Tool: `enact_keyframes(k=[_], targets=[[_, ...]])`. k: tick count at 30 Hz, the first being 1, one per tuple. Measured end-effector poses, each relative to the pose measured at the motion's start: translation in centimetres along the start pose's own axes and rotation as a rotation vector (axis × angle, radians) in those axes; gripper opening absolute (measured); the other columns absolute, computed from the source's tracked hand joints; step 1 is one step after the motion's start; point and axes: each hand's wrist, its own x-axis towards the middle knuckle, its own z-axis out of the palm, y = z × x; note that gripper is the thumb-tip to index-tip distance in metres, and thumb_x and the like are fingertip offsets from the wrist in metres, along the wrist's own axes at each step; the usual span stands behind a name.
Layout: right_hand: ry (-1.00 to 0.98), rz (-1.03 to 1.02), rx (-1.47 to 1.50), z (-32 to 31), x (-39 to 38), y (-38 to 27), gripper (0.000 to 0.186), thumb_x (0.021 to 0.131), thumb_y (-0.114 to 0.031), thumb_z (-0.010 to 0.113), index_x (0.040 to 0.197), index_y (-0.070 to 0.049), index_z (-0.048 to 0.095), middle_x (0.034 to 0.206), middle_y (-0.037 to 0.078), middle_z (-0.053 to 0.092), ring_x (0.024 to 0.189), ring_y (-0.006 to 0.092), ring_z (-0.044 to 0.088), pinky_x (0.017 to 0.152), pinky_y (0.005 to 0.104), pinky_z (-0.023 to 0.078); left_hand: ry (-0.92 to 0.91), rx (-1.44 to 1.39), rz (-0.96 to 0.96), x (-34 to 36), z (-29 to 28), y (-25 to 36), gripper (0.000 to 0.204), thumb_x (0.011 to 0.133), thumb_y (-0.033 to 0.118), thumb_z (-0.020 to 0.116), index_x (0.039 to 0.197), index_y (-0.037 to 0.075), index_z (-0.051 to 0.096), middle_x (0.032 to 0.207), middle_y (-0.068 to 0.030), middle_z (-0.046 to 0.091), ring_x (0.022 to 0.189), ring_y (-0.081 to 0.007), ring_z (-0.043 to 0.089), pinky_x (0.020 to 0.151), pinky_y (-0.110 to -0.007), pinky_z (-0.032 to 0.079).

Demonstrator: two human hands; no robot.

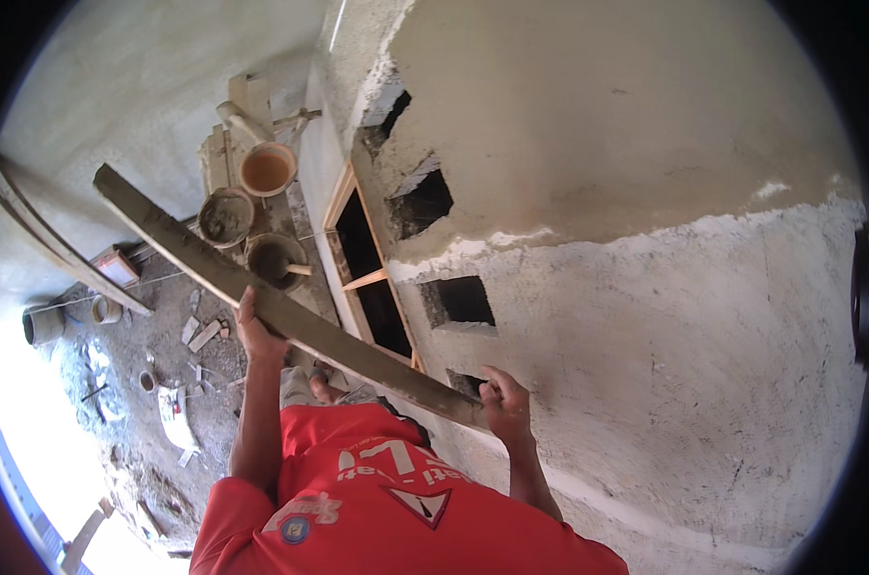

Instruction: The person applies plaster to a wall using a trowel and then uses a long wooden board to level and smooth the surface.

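A long, narrow straightedge board [195, 259], smeared with grey mortar, slants from the upper left down to the right in front of my body. My left hand [259, 331] is closed around its lower edge near the middle. At the lower right end, my right hand [507, 402] has its fingers curled around the board. Beside it rises a wall [626, 316], with a smoother, darker plaster coat [607, 125] over part of it and a rough, pale surface on the rest. Several dark square openings [461, 301] pierce the wall near the board.
Beyond the board, on planks [251, 96], stand an orange-brown bucket [268, 170], a mortar-filled bucket [227, 218] and another bucket [270, 257] with a handled tool. A wooden frame [365, 280] borders a dark opening. Rubble [205, 335] lies on the ground; long boards [61, 240] lean at left.
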Motion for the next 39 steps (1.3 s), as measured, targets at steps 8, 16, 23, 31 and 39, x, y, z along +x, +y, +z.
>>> enact_keyframes(k=[8,16,23,31,39], targets=[[-0.054,-0.032,-0.026,-1.0,0.2,1.8,0.029,0.088,-0.009,0.062,0.116,-0.001,0.063,0.085,0.013,0.064,0.069,0.0214,0.062,0.063,0.0326,0.05,-0.015,0.068,0.03,-0.2,0.4,-0.8,0.028,0.094,0.036,0.057,0.105,0.011,0.06,0.091,-0.0056,0.065,0.083,-0.0217,0.064,0.073,-0.039,0.055],[-0.089,0.005,-0.026,-0.9,-0.1,1.8,0.029,0.087,-0.008,0.06,0.115,-0.002,0.063,0.085,0.015,0.064,0.073,0.0258,0.063,0.068,0.0353,0.051,-0.046,0.09,0.055,-1.0,1.3,-0.4,0.029,0.094,0.036,0.058,0.106,0.01,0.059,0.091,-0.0062,0.064,0.082,-0.0226,0.064,0.073,-0.039,0.055],[-0.148,-0.028,-0.051,0.1,0.1,1.3,0.028,0.087,-0.009,0.061,0.114,0.0,0.063,0.083,0.015,0.064,0.071,0.0245,0.062,0.065,0.0345,0.05,-0.017,0.036,0.034,-0.4,-0.6,-0.4,0.038,0.09,0.024,0.064,0.125,0.016,0.05,0.107,-0.0027,0.058,0.095,-0.0199,0.061,0.079,-0.04,0.055],[-0.218,0.005,-0.108,0.3,1.2,-0.9,0.03,0.085,-0.005,0.062,0.115,-0.003,0.063,0.084,0.014,0.063,0.073,0.0257,0.064,0.069,0.0353,0.051,0.036,0.102,0.093,-0.2,-1.1,-0.1,0.028,0.093,0.032,0.061,0.114,0.014,0.054,0.094,-0.0064,0.063,0.083,-0.0232,0.065,0.07,-0.042,0.056],[-0.201,-0.012,-0.142,1.0,1.1,-0.6,0.029,0.086,-0.009,0.062,0.114,-0.001,0.062,0.086,0.015,0.064,0.075,0.0264,0.064,0.068,0.0354,0.051,-0.031,-0.007,-0.016,1.1,-2.1,1.0,0.035,0.091,0.025,0.063,0.122,0.015,0.05,0.103,-0.0039,0.058,0.091,-0.0221,0.061,0.078,-0.04,0.055]])
